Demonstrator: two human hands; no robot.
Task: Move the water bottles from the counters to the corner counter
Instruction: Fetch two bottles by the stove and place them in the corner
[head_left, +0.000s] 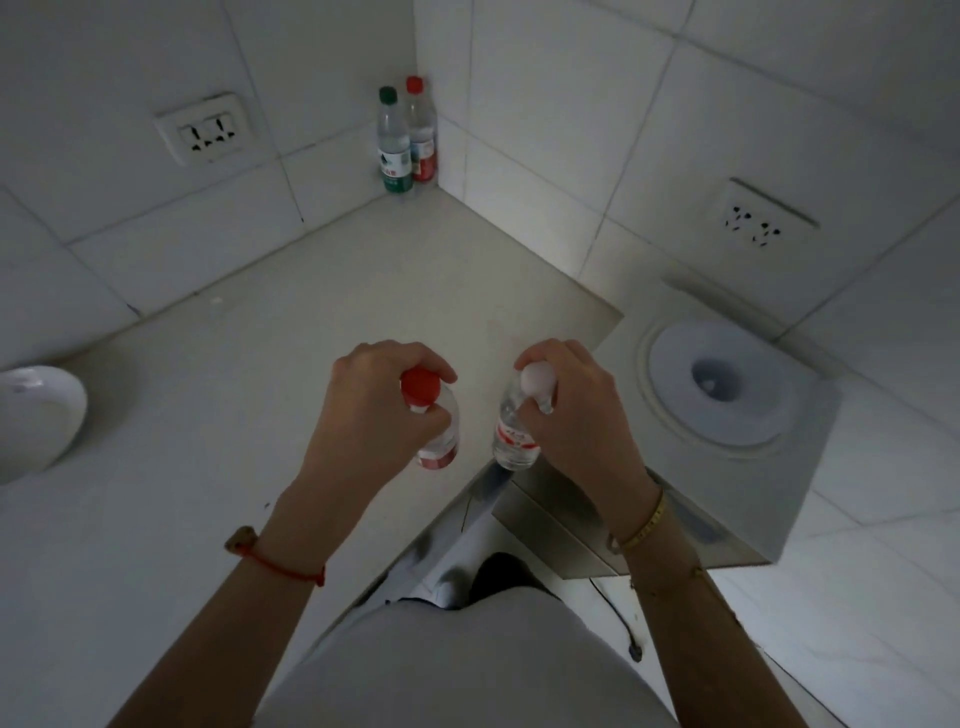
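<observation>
We are looking down at a pale, smooth corner counter boxed in by white tiled walls, the light dim and grey.

Above its near edge we hold 2 small clear plastic water bottles, 1 in each hand. Our left hand is closed around the neck and shoulder of the red-capped bottle with a red label, fingers curled over the far side and thumb on the near side. Our right hand grips the white-capped bottle with a red-and-white label the same way, just below its cap. The 2 bottles hang near each other, close to upright, but apart; we cannot tell whether their bases touch the counter.

Far back, tucked into the very corner where the walls meet, 2 more bottles stand upright and touching: a green-capped bottle with a green label on the left, and a red-capped bottle with a red label behind it on the right.

A thin red string bracelet circles the left wrist, a gold bangle the right. On the walls sit 2 white socket plates, left and right. A rounded white object lies at the counter's left edge, and a grey water dispenser top with a round blue well stands beside the counter on the right.
</observation>
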